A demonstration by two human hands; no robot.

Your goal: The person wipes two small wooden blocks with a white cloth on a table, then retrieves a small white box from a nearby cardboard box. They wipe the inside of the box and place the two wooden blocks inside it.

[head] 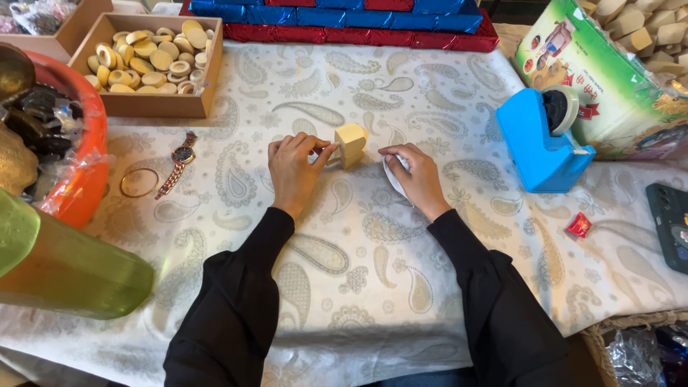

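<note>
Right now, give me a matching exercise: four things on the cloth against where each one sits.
Things:
1. pale yellow block
2. blue tape dispenser
3. rose-gold wristwatch
4. small red wrapped sweet

Places:
A. left of the left hand
B. between the two hands, at the left fingertips
C. near the right edge, below the dispenser
D. right of the right hand

Pairs: 1-B, 2-D, 3-A, 4-C

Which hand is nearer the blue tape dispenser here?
Right. The right hand rests on a white sheet to the left of the blue tape dispenser; the left hand lies farther left, beyond the pale yellow block.
</note>
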